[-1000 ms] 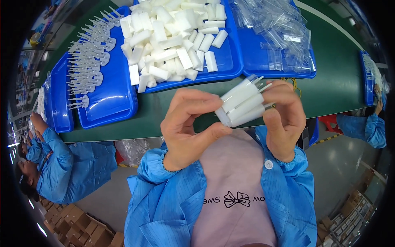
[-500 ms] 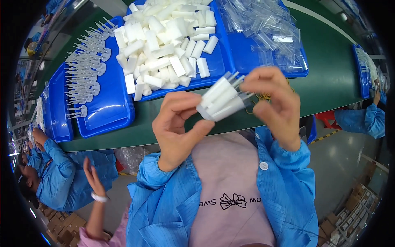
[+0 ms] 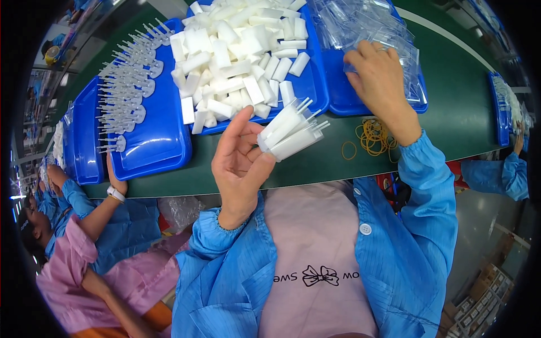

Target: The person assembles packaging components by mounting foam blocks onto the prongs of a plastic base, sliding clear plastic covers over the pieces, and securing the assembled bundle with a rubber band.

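Observation:
My left hand (image 3: 239, 163) is closed around the base of a tilted bundle of clear plastic sleeves with white foam blocks inside (image 3: 293, 134). Several thin white tubes stick out of its upper right end. Farther off, my right hand (image 3: 376, 76) reaches over a blue tray, its bent fingers pinching at a clear plastic sleeve (image 3: 350, 66). A heap of similar clear sleeves (image 3: 360, 25) lies beneath and beyond it. Just past the left hand, loose white foam blocks (image 3: 225, 62) are piled in another blue tray (image 3: 313, 73).
At left, a blue tray (image 3: 160, 141) carries rows of clear parts with thin stems (image 3: 124, 96). Yellow rubber bands (image 3: 375, 137) lie on the green table (image 3: 451, 112). A co-worker in pink (image 3: 112, 270) has a hand (image 3: 115, 177) at the left tray's near corner.
My right hand has left the bundle and moved right and away, onto the clear sleeves. My left hand keeps the bundle. The co-worker in pink has come closer to the left tray.

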Demonstrator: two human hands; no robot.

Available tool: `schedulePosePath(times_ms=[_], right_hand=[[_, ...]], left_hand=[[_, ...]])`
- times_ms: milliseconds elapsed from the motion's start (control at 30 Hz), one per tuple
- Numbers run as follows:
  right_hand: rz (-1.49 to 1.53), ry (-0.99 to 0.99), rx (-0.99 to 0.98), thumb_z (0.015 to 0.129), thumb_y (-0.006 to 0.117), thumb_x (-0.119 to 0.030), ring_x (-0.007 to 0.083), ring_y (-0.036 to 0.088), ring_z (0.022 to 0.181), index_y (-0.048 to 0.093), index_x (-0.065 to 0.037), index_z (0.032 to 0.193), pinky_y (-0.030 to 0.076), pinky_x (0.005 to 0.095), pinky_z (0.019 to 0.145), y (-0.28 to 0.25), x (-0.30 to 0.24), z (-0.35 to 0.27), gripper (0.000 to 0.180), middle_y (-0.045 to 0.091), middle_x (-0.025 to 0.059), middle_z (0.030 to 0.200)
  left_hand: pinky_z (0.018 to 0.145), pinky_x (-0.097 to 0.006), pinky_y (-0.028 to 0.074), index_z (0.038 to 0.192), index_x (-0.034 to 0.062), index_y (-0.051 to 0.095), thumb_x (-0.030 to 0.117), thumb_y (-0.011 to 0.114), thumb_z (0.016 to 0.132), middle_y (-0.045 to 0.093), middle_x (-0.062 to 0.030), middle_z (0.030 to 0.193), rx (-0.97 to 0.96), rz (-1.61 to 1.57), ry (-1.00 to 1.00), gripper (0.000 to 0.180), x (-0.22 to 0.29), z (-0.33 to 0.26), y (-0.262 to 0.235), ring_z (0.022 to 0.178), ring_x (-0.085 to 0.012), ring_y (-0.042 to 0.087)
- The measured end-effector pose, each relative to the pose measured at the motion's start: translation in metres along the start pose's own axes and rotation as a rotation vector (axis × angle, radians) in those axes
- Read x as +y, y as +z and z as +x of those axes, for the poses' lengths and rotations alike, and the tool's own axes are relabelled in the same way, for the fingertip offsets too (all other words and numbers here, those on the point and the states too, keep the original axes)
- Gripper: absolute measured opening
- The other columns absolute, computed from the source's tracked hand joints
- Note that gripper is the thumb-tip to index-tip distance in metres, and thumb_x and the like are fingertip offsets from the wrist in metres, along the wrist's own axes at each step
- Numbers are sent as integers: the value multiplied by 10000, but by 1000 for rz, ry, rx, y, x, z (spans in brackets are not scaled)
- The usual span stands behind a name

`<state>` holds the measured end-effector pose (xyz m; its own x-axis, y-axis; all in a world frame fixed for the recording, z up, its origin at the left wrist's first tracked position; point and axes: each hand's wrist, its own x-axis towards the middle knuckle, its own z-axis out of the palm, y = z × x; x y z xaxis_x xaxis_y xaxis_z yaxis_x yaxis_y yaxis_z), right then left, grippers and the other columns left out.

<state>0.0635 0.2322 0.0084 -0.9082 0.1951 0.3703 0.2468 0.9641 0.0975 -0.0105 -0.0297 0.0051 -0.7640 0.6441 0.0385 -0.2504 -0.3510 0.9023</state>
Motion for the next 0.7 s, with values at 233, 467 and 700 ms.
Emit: schedulePosePath(times_ms=[233,467,700], right_hand=[[1088,431,267,792,701,-130,75,458,639,558,-35,929,382,219,556,-22,-13,-2,219,530,-4,776],[1537,460,225,867,645,-103,1,424,626,571,-14,897,325,154,534,-56,-44,-16,120,525,-39,749],[1565,515,401,839,670,-63,5,463,638,564,-11,898,368,149,558,-59,-58,-11,132,545,-30,754]], left_hand=[[885,-302,505,1316,-14,440,-77,605,716,449,-103,1107,-35,336,149,626,-4,1,8,1046,-172,497],[783,-290,499,1217,-3,561,-15,664,660,447,-107,1077,-46,658,343,566,-5,-2,10,992,-201,492],[724,-292,489,1171,-6,599,-1,675,649,452,-124,1046,-103,817,468,528,4,-5,20,941,-227,494]])
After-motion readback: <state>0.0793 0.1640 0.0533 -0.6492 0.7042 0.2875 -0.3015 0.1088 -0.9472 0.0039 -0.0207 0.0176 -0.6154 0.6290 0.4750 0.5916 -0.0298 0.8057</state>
